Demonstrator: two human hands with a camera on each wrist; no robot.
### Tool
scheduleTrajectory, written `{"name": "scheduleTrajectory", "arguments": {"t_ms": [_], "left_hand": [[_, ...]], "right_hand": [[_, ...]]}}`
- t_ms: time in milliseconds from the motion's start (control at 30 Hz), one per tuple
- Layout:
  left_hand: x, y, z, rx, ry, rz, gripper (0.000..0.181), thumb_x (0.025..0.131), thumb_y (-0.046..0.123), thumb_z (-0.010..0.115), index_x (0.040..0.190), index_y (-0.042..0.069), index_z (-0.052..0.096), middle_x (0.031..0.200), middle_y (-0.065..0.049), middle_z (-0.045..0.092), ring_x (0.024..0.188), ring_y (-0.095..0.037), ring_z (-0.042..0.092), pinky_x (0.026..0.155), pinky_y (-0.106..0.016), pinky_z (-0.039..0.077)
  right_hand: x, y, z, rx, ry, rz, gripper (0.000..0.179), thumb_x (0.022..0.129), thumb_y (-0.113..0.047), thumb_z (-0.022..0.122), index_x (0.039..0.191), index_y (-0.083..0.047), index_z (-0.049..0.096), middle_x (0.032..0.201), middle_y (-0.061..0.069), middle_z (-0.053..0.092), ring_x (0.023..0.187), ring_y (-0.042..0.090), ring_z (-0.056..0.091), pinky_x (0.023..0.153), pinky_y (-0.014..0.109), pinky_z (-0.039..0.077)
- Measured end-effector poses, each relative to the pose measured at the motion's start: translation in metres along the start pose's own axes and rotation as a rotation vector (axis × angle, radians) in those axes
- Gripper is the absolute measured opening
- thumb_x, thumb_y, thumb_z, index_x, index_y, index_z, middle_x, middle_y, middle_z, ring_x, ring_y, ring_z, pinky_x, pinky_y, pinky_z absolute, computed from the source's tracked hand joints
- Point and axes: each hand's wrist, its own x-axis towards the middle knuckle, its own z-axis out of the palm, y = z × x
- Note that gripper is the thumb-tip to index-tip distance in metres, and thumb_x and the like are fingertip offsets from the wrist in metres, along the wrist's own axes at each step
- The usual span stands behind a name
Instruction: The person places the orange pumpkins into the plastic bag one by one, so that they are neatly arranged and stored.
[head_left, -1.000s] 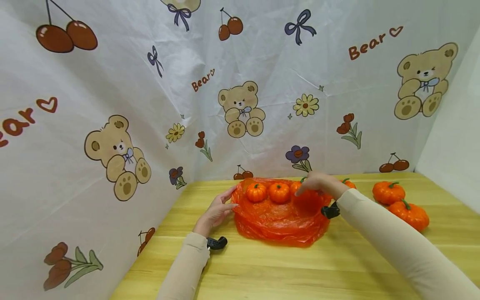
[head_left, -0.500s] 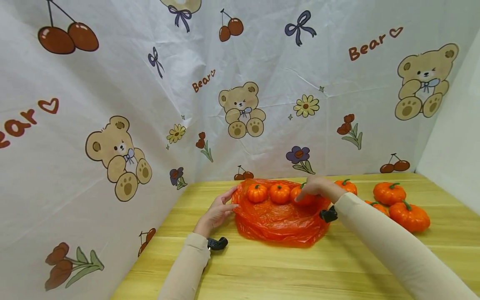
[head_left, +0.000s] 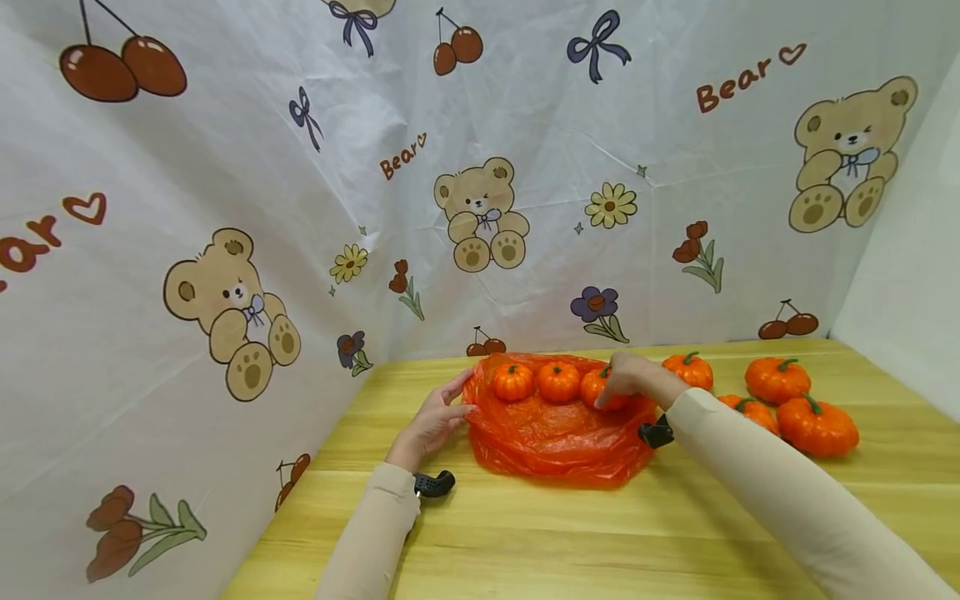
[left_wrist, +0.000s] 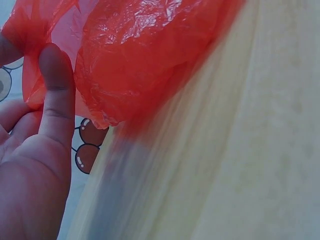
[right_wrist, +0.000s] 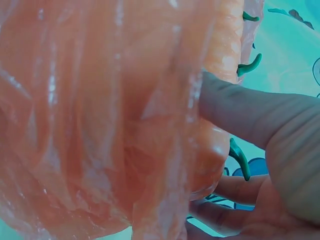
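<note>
An orange-red plastic bag (head_left: 555, 458) lies on the table with its mouth spread. Inside it, two small orange pumpkins, one at the left (head_left: 513, 382) and one in the middle (head_left: 558, 382), sit in a row with a third pumpkin (head_left: 597, 387). My left hand (head_left: 435, 425) holds the bag's left edge, thumb in front and fingers behind, as the left wrist view shows. My right hand (head_left: 633, 379) grips the third pumpkin, whose green stem stands up beside it. In the right wrist view, the thumb (right_wrist: 235, 105) and fingers lie around this pumpkin, with bag film covering part of it.
To the right of the bag, several more pumpkins stand on the wooden table (head_left: 525, 542): one behind my right wrist (head_left: 688, 370), one partly behind the sleeve (head_left: 750, 411), and two farther right (head_left: 817, 427). A bear-printed cloth (head_left: 337, 167) hangs behind and at the left.
My right forearm has shifted slightly leftward, uncovering more of the pumpkins beside it. The third pumpkin in the bag shows more clearly. My left hand stays at the bag's edge.
</note>
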Motion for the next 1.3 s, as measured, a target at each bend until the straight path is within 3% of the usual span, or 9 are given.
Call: {"name": "scheduleTrajectory", "arguments": {"t_ms": [267, 433, 633, 1033, 1300], "left_hand": [[0.0, 0.002, 0.002, -0.002, 0.015, -0.017, 0.08, 0.095, -0.014, 0.056, 0.164, 0.013, 0.027, 0.172, -0.011, 0.02, 0.148, -0.046, 0.034, 0.087, -0.02, 0.06], [0.0, 0.001, 0.003, -0.013, 0.017, -0.016, 0.08, 0.094, -0.013, 0.057, 0.164, 0.011, 0.027, 0.172, -0.011, 0.02, 0.152, -0.046, 0.03, 0.091, -0.021, 0.059], [-0.001, 0.002, 0.001, -0.011, 0.015, -0.017, 0.08, 0.095, -0.014, 0.055, 0.164, 0.01, 0.025, 0.172, -0.012, 0.019, 0.149, -0.043, 0.034, 0.089, -0.019, 0.059], [-0.001, 0.003, 0.002, -0.003, 0.009, -0.017, 0.08, 0.094, -0.014, 0.053, 0.165, 0.01, 0.023, 0.173, -0.015, 0.016, 0.149, -0.044, 0.034, 0.087, -0.019, 0.059], [0.0, 0.002, 0.0, 0.003, 0.014, -0.015, 0.081, 0.093, -0.013, 0.056, 0.164, 0.009, 0.024, 0.172, -0.016, 0.018, 0.149, -0.044, 0.034, 0.092, -0.022, 0.059]], "right_hand": [[-0.016, 0.0, -0.009, 0.004, 0.016, -0.044, 0.091, 0.077, -0.034, 0.089, 0.139, 0.015, 0.045, 0.132, 0.033, 0.058, 0.119, 0.045, 0.058, 0.108, 0.056, 0.049], [-0.031, 0.004, -0.02, 0.08, 0.017, -0.096, 0.086, 0.083, -0.036, 0.082, 0.142, 0.013, 0.043, 0.136, 0.035, 0.055, 0.12, 0.046, 0.057, 0.102, 0.057, 0.052], [-0.05, 0.012, -0.035, 0.164, 0.028, -0.157, 0.084, 0.091, -0.041, 0.076, 0.147, 0.011, 0.04, 0.147, 0.038, 0.045, 0.129, 0.052, 0.05, 0.105, 0.061, 0.049], [-0.082, 0.042, -0.061, 0.166, 0.107, -0.212, 0.083, 0.091, -0.044, 0.075, 0.145, 0.011, 0.044, 0.14, 0.039, 0.049, 0.126, 0.055, 0.049, 0.101, 0.065, 0.048], [-0.099, 0.055, -0.066, 0.176, 0.14, -0.234, 0.082, 0.091, -0.046, 0.075, 0.146, 0.008, 0.047, 0.142, 0.036, 0.05, 0.127, 0.053, 0.048, 0.099, 0.065, 0.049]]}}
